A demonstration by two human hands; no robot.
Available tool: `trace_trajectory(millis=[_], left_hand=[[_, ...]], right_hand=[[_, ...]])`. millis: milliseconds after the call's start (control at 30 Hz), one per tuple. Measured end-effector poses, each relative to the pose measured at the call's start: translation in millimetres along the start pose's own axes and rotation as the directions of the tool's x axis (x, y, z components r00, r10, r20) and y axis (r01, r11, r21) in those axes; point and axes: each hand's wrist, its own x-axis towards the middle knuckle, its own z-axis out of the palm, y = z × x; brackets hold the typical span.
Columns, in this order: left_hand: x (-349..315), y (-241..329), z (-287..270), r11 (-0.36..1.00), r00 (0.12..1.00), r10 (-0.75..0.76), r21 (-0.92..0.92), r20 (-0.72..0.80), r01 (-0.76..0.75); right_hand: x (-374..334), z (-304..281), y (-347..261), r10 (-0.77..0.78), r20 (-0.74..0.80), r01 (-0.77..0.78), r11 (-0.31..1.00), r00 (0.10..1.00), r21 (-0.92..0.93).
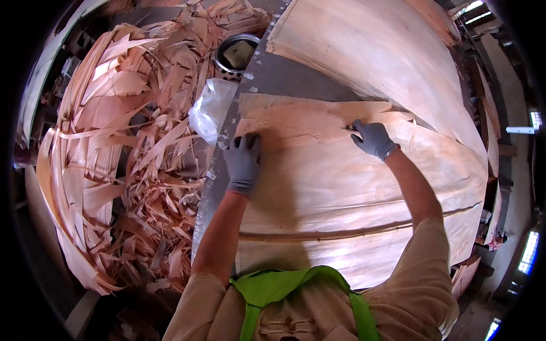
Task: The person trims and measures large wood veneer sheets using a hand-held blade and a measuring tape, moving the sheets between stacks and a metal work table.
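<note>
On the table (pixel 284 74), a veneer sheet (pixel 341 187) lies flat before the person, with a larger veneer stack (pixel 387 51) beyond it. Left hand (pixel 243 162), gloved, rests flat with fingers spread near the sheet's left edge, gripping nothing. Right hand (pixel 372 138), gloved, has fingers curled at the sheet's far edge; a small dark object shows at the fingertips, but whether it is held cannot be told. Scrap strips (pixel 119 159) pile up left of the table, near a plastic bag (pixel 209 108) and a round tin (pixel 236 54). Judged step: working the far edge while the left hand steadies the sheet. Next move calls for firm left-hand pressure.
</note>
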Motion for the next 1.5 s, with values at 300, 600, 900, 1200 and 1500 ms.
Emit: trace_trajectory(millis=[300,600,900,1200,1500], left_hand=[[1.4,4.7,-6.2,1.0,1.0,0.001,-0.02,-0.006,-0.001],[-3.1,-7.5,8.7,0.999,0.992,0.048,0.029,-0.116,-0.045],[-1.3,-4.6,7.8,0.993,0.995,0.044,0.111,-0.09,-0.034],[55.4,-29.5,-26.3,0.99,0.928,0.144,-0.05,0.344,-0.135],[79.4,-25.9,-27.4,0.932,0.844,0.331,-0.006,0.422,-0.362]], right_hand=[[23.5,36.3,-4.2,0.043,-0.325,-0.078,0.992,0.945,-0.094],[-164.3,5.7,-27.2,0.196,-0.422,-0.189,0.98,0.885,0.06],[-389.0,13.2,-109.9,0.084,0.594,-0.233,0.956,0.8,0.179],[-10.3,23.8,-197.8,0.228,-0.399,-0.079,0.931,0.888,0.355],[40.8,47.8,-170.7,-0.015,-0.509,-0.016,0.998,0.86,-0.057]])
